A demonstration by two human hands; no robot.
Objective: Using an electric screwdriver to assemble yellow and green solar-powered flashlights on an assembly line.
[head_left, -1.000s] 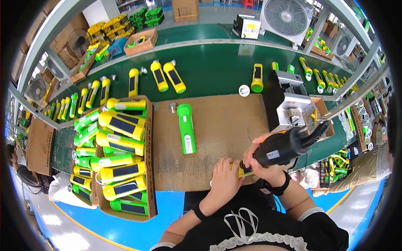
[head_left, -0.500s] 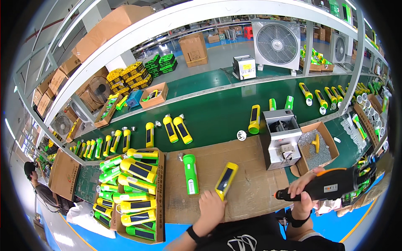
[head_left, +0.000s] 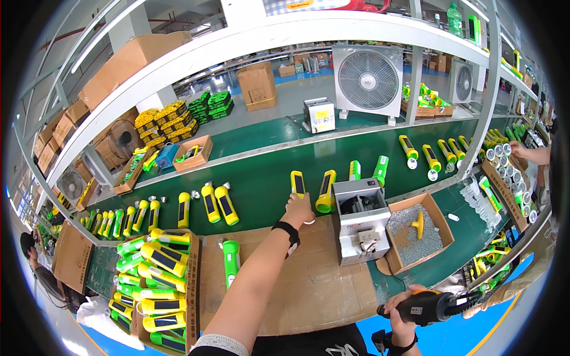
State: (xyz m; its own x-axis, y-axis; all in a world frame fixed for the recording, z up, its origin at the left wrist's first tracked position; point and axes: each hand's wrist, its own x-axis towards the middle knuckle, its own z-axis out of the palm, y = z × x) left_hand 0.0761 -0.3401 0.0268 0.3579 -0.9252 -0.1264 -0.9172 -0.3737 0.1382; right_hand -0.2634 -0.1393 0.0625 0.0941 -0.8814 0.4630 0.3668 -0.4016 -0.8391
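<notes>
My left hand [head_left: 298, 209] reaches out over the green work surface, its fingers closed around the lower end of a yellow flashlight [head_left: 297, 183] with a dark panel. Just right of it another yellow flashlight [head_left: 325, 191] leans by the grey machine. A round reflector shows partly beside my hand. At the lower right, my right hand [head_left: 401, 310] grips a black electric screwdriver [head_left: 425, 307] with orange trim, its tip pointing left. A green flashlight [head_left: 231, 262] lies on the cardboard sheet [head_left: 314, 273], left of my forearm.
A grey screw-feeding machine [head_left: 361, 228] stands beside a box of screws [head_left: 444, 252] holding a yellow scoop-like piece [head_left: 418, 225]. At left, a carton [head_left: 193, 285] is heaped with flashlights. More flashlights line the green belt [head_left: 261, 193]. Another person's hand [head_left: 530, 153] is at far right.
My left hand has carried the yellow flashlight from the cardboard forward onto the green surface. My right hand with the screwdriver has dropped lower and to the left in view. The view has shifted.
</notes>
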